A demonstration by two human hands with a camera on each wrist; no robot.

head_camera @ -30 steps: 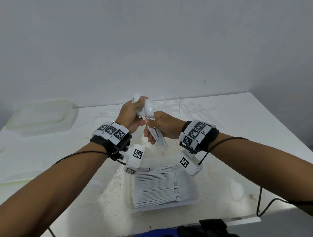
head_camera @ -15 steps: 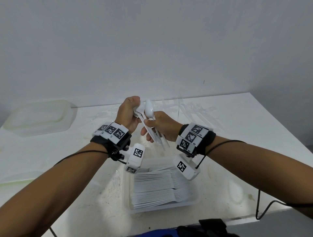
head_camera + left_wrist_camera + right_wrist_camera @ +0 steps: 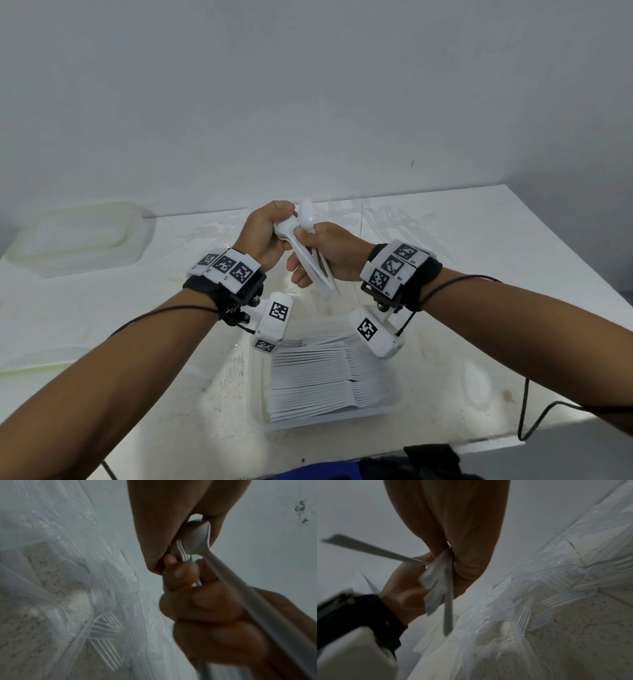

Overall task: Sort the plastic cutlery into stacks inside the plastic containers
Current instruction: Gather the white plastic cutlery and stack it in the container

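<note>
Both hands meet above the table over a bunch of white plastic cutlery (image 3: 310,255). My left hand (image 3: 270,233) grips a white spoon (image 3: 197,539) by its bowl, with a fork's tines beside it. My right hand (image 3: 329,253) is curled round several white handles (image 3: 447,588) that fan out downward. Below the hands a clear plastic container (image 3: 394,409) holds a neat stack of white cutlery (image 3: 329,377). Clear plastic forks (image 3: 387,214) lie loose on the far side of the table.
A clear lidded container (image 3: 78,236) stands at the back left. A flat clear lid (image 3: 30,359) lies at the left edge. A cable (image 3: 527,411) hangs off the table's right front edge. The wall stands right behind the table.
The two hands have stayed together over the bunch. The left hand's grip has shifted around the spoon bowls, and the right wrist has tilted slightly.
</note>
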